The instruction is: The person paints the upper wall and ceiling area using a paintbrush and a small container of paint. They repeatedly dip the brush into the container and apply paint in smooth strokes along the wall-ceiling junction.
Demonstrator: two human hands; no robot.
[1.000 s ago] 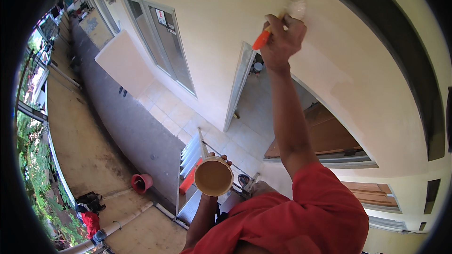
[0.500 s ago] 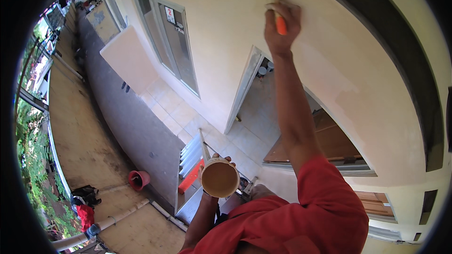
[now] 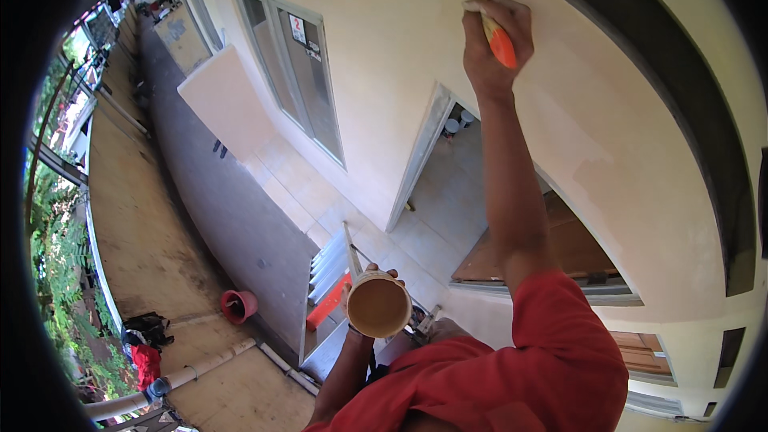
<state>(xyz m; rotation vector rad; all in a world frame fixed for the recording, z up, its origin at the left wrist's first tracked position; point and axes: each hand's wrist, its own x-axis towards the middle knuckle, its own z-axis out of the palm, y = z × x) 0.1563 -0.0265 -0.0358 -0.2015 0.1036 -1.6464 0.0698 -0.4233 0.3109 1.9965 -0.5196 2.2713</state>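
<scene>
My right hand is raised high and wrapped round a paintbrush with an orange handle end. The pale bristles point up and to the left, against the cream wall. Down near my body, my left hand grips a round paint tub from the outside, its fingertips showing at the far rim. Tan paint or a tan inside shows through the tub's open top; how full it is I cannot tell.
A ladder stands below the tub. An open doorway and a window break the wall. A dark curved band runs along the upper right. On the left, a red bucket sits by a low wall and a pipe.
My right hand and the paintbrush have shifted slightly right, and the brush tilts more. The whole view has moved a little. My left hand keeps its hold on the paint tub.
</scene>
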